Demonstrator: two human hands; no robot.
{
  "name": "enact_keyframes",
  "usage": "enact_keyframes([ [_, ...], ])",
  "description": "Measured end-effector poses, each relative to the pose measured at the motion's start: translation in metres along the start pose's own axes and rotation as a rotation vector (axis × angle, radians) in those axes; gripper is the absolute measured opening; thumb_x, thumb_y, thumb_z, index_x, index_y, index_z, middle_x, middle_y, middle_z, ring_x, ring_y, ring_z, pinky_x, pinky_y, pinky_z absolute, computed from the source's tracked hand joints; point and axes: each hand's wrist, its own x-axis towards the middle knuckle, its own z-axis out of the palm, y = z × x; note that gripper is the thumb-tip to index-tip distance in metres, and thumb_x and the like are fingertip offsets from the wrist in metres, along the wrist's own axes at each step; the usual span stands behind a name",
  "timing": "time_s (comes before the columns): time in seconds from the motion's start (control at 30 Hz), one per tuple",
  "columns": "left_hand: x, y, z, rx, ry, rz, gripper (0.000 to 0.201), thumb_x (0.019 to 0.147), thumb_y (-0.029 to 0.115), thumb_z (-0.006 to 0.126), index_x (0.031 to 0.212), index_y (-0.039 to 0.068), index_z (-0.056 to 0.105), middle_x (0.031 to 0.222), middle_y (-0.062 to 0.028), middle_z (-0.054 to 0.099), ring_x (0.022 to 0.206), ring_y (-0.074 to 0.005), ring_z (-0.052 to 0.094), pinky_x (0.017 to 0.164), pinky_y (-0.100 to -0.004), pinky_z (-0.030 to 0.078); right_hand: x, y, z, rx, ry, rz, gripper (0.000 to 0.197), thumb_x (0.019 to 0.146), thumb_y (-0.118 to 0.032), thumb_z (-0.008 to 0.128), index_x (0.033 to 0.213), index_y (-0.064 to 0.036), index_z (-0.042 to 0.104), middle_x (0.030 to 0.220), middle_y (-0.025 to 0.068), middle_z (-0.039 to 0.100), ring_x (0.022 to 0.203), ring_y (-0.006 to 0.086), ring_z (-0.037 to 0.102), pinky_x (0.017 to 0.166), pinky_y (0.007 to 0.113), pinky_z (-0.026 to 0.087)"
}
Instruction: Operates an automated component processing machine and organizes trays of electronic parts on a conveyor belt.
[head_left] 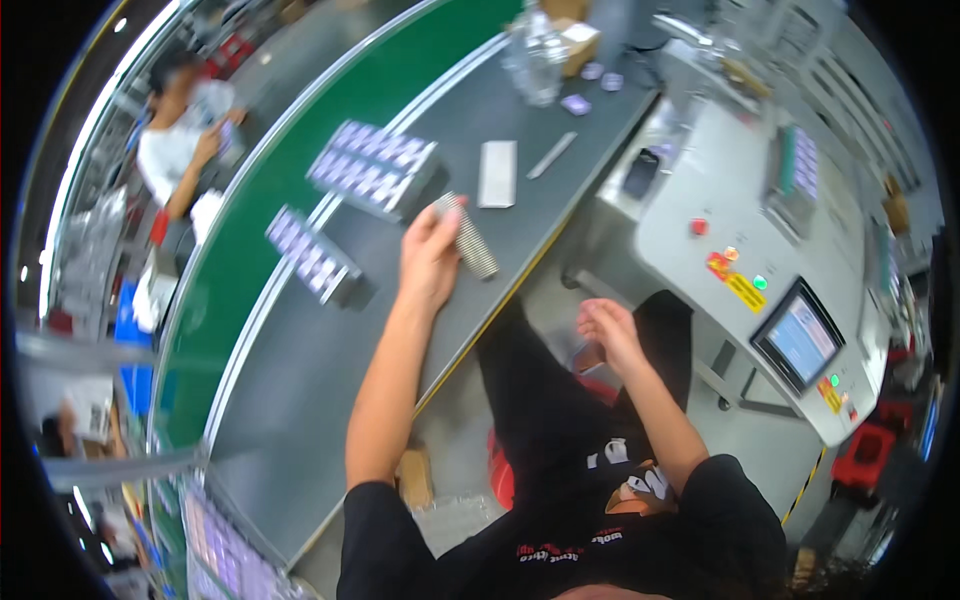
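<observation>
My left hand (430, 258) is closed around a long, narrow stack of thin, light-coloured pieces (476, 245) with a ribbed side. It holds the stack over the grey bench, close to the front edge. Above my lap, away from the bench, hovers my right hand (607, 328), its fingers curled together and nothing showing in them. Beyond the left hand stands a large block of purple-and-white small boxes (370, 165). A narrower row of similar boxes (312, 255) lies to its left. A flat pale rectangular box (497, 174) rests just past the stack.
A thin strip (552, 155) lies on the grey bench (290, 400). Clear plastic bags (535, 60) and a cardboard box (580, 45) stand at its far end. A green conveyor (215, 270) runs behind. To the right is a white machine with buttons and a screen (800, 335). A co-worker (180, 140) sits across.
</observation>
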Motion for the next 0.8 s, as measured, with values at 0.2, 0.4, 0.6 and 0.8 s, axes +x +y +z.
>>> enact_keyframes([
  [0.2, -0.003, 0.011, -0.01, 0.08, -0.018, -0.063, 0.031, 0.097, 0.023, 0.052, 0.122, 0.006, 0.046, 0.098, -0.0101, 0.058, 0.087, -0.0275, 0.066, 0.077, -0.0423, 0.055, -0.001, 0.035, -0.042, -0.078, 0.145, 0.061, 0.02, 0.091, -0.02, 0.056, 0.099, -0.002, 0.059, 0.082, 0.0085, 0.066, 0.069, 0.0137, 0.063, 0.06, 0.024, 0.049],
  [0.4, -0.003, 0.034, -0.016, 0.401, -0.056, -0.208, 0.047, 0.093, 0.013, 0.051, 0.136, 0.002, 0.038, 0.113, -0.018, 0.06, 0.095, -0.0277, 0.065, 0.083, -0.0408, 0.055, 0.003, 0.068, -0.075, -0.117, 0.233, 0.113, 0.019, 0.09, -0.017, 0.055, 0.099, -0.0016, 0.059, 0.08, 0.0087, 0.065, 0.065, 0.0149, 0.063, 0.056, 0.026, 0.05],
  [0.6, 0.029, 0.036, 0.003, 0.812, -0.088, -0.164, 0.031, 0.089, 0.007, 0.056, 0.119, 0.0, 0.054, 0.095, -0.0097, 0.065, 0.075, -0.0148, 0.063, 0.064, -0.029, 0.054, -0.001, 0.089, -0.103, -0.155, 0.234, 0.159, 0.012, 0.087, -0.015, 0.056, 0.089, -0.0034, 0.058, 0.07, 0.0056, 0.058, 0.055, 0.0124, 0.054, 0.042, 0.027, 0.044],
  [0.8, 0.078, 0.029, -0.017, 1.353, 0.048, 0.227, 0.043, 0.076, 0.002, 0.055, 0.117, -0.006, 0.057, 0.096, -0.0201, 0.068, 0.082, -0.0248, 0.067, 0.077, -0.0339, 0.053, 0.004, 0.086, -0.084, -0.232, 0.132, 0.201, 0.013, 0.086, -0.015, 0.056, 0.085, -0.002, 0.058, 0.069, 0.0048, 0.057, 0.051, 0.0115, 0.05, 0.042, 0.026, 0.042],
])
